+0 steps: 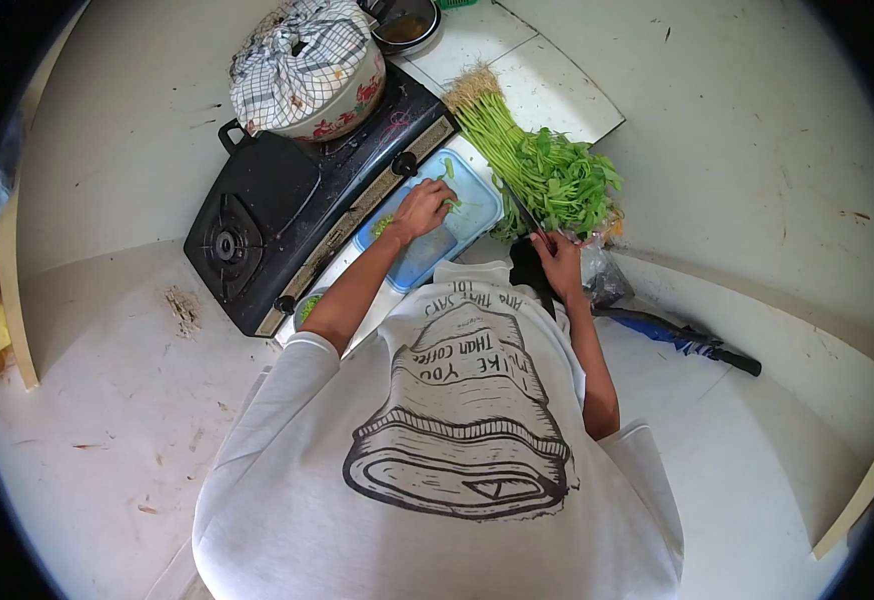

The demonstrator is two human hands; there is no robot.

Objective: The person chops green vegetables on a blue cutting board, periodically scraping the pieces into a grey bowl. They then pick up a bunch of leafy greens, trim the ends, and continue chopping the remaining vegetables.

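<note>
My left hand is over a blue plastic tray, its fingers curled around short green stems that show at the fingertips. Small cut green pieces lie in the tray beside the wrist. My right hand is closed around a knife, whose thin dark blade points up and left toward the tray's right edge. Just beyond the blade lies a large bunch of leafy greens, roots at the far end. The knife handle is mostly hidden in my fingers.
A black gas stove stands left of the tray, bearing a cloth-wrapped pot. A dark pan sits behind it. More green pieces are near my left elbow. A plastic bag and a folded umbrella lie at right.
</note>
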